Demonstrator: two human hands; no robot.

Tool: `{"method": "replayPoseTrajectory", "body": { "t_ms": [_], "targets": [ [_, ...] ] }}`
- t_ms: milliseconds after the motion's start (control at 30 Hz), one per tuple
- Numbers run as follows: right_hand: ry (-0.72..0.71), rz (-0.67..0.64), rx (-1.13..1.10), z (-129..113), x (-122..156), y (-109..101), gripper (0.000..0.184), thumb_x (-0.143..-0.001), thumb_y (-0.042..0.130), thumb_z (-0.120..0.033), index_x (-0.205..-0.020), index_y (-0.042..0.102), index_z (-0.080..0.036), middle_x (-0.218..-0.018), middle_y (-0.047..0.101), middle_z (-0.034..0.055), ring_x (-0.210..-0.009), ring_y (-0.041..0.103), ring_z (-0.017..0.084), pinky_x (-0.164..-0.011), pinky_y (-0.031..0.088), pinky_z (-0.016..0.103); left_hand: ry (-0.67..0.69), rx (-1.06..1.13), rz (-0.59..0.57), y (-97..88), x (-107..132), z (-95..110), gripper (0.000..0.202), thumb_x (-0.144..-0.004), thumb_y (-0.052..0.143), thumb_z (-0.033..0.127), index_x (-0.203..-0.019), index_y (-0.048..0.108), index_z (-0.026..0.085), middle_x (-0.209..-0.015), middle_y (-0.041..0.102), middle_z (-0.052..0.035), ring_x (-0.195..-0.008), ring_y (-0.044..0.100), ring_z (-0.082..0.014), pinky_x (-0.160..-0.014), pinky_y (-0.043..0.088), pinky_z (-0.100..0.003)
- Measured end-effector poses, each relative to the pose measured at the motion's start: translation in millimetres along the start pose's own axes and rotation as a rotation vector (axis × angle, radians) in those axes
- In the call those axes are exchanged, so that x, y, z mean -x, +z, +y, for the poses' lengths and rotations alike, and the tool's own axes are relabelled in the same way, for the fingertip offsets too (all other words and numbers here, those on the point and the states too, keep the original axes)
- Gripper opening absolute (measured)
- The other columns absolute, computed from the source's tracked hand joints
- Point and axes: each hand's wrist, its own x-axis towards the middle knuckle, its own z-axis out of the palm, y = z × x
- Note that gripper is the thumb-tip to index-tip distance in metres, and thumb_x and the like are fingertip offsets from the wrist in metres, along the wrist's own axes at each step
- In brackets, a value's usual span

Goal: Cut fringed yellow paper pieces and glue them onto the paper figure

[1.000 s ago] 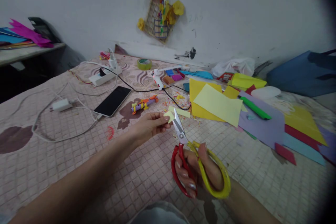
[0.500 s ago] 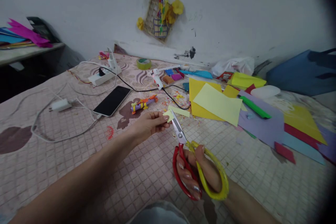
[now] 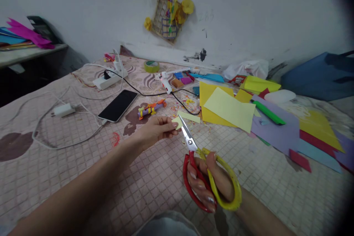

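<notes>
My left hand [image 3: 156,129] pinches a small pale yellow paper piece [image 3: 176,122] between thumb and fingers, above the patterned bed sheet [image 3: 55,177]. My right hand [image 3: 211,182] grips scissors [image 3: 204,171] with one red and one yellow handle. Their steel blades point up and left, and the tips meet the paper piece. A second pale yellow scrap [image 3: 189,117] lies on the sheet just behind the blades.
Coloured paper sheets [image 3: 229,108] spread to the right, with a green marker [image 3: 268,113]. A phone [image 3: 118,105], a power strip [image 3: 107,80], cables, a glue gun [image 3: 165,81], a tape roll [image 3: 151,66] and a small paper craft [image 3: 151,108] lie behind. A blue bag [image 3: 318,77] stands far right.
The scissors' blades have drawn closer together on the paper piece and sit slightly lower and left. My left hand has barely moved.
</notes>
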Motion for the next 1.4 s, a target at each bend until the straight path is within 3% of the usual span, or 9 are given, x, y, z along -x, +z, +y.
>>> {"method": "replayPoseTrajectory", "body": {
  "t_ms": [133, 233, 367, 500, 667, 767, 900, 1300, 1400],
  "targets": [
    [-0.086, 0.215, 0.326, -18.9, 4.9, -6.2, 0.068, -0.067, 0.026, -0.086, -0.071, 0.043, -0.020, -0.048, 0.039, -0.0087, -0.027, 0.028, 0.004, -0.025, 0.034, 0.019, -0.027, -0.020, -0.017, -0.7, -1.9, -3.4, 0.022, -0.065, 0.076, 0.024, -0.065, 0.059, 0.011, -0.061, 0.065, -0.0017, -0.052, 0.055, -0.0046, -0.055, 0.042, -0.017],
    [-0.241, 0.685, 1.030, -46.3, 10.4, -28.8, 0.056, -0.071, 0.040, -0.076, -0.074, 0.049, -0.021, -0.054, 0.047, -0.0040, -0.038, 0.042, 0.010, -0.035, 0.038, 0.023, -0.046, -0.027, -0.009, 0.1, -3.1, -7.0, 0.023, -0.065, 0.077, 0.026, -0.068, 0.060, 0.010, -0.063, 0.066, -0.0019, -0.054, 0.056, -0.0051, -0.056, 0.042, -0.017],
    [-0.341, 1.140, 1.559, -75.4, 17.3, -72.6, 0.029, -0.072, 0.061, -0.044, -0.085, 0.059, -0.019, -0.083, 0.064, 0.0085, -0.074, 0.060, 0.024, -0.063, 0.046, 0.034, -0.069, -0.047, -0.007, 4.1, -2.2, -13.0, 0.024, -0.066, 0.076, 0.027, -0.071, 0.060, 0.010, -0.063, 0.066, -0.0026, -0.057, 0.057, -0.0067, -0.058, 0.042, -0.019],
    [-0.392, 1.185, 1.853, -82.2, 22.3, -95.8, 0.034, -0.077, 0.057, -0.035, -0.105, 0.060, -0.015, -0.102, 0.063, 0.0145, -0.095, 0.058, 0.030, -0.080, 0.045, 0.041, -0.075, -0.066, -0.007, 8.7, -0.7, -18.9, 0.024, -0.066, 0.075, 0.028, -0.074, 0.061, 0.010, -0.064, 0.067, -0.0031, -0.056, 0.056, -0.0071, -0.059, 0.042, -0.020],
    [-0.630, 1.074, 1.716, -72.4, 18.5, -65.3, 0.024, -0.084, 0.052, -0.035, -0.098, 0.061, -0.018, -0.099, 0.061, 0.0127, -0.094, 0.056, 0.027, -0.080, 0.045, 0.040, -0.024, -0.110, 0.009, 13.6, -0.9, -27.0, 0.025, -0.068, 0.073, 0.032, -0.076, 0.062, 0.011, -0.062, 0.065, -0.0010, -0.056, 0.056, -0.0071, -0.058, 0.042, -0.020],
    [-0.505, 0.688, 1.263, -56.4, 7.9, -37.0, 0.022, -0.087, 0.049, -0.038, -0.096, 0.059, -0.020, -0.089, 0.063, 0.0068, -0.074, 0.059, 0.018, -0.061, 0.048, 0.029, 0.026, -0.219, -0.022, 18.5, 0.1, -31.3, 0.023, -0.071, 0.070, 0.033, -0.075, 0.063, 0.011, -0.059, 0.062, 0.0006, -0.053, 0.053, -0.0067, -0.056, 0.041, -0.020],
    [-0.400, 0.507, 0.896, -38.2, -5.0, -23.7, 0.022, -0.084, 0.055, -0.040, -0.078, 0.056, -0.019, -0.061, 0.053, -0.0026, -0.052, 0.049, 0.011, -0.049, 0.041, 0.022, 0.086, -0.334, -0.082, 23.8, 2.0, -33.4, 0.023, -0.072, 0.067, 0.031, -0.080, 0.063, 0.010, -0.060, 0.060, 0.0011, -0.053, 0.053, -0.0074, -0.054, 0.042, -0.021],
    [-0.552, 0.924, 0.820, -83.6, 4.6, -86.8, 0.029, -0.075, 0.061, -0.046, -0.070, 0.055, -0.019, -0.048, 0.047, -0.0061, -0.037, 0.036, 0.007, -0.035, 0.026, 0.020, 0.054, -0.207, 0.058, 21.3, 0.3, -24.2, 0.023, -0.073, 0.067, 0.029, -0.076, 0.051, 0.013, -0.060, 0.064, -0.0010, -0.052, 0.059, -0.0083, -0.052, 0.046, -0.019],
    [-0.642, 1.060, 0.851, -95.7, 10.7, -94.9, 0.030, -0.071, 0.065, -0.044, -0.086, 0.060, -0.019, -0.066, 0.056, -0.0012, -0.045, 0.043, 0.009, -0.039, 0.032, 0.021, 0.033, -0.235, 0.051, 23.2, 2.2, -25.0, 0.023, -0.076, 0.064, 0.032, -0.080, 0.050, 0.015, -0.059, 0.065, -0.0006, -0.044, 0.057, -0.0084, -0.044, 0.043, -0.018]
  ]
}}
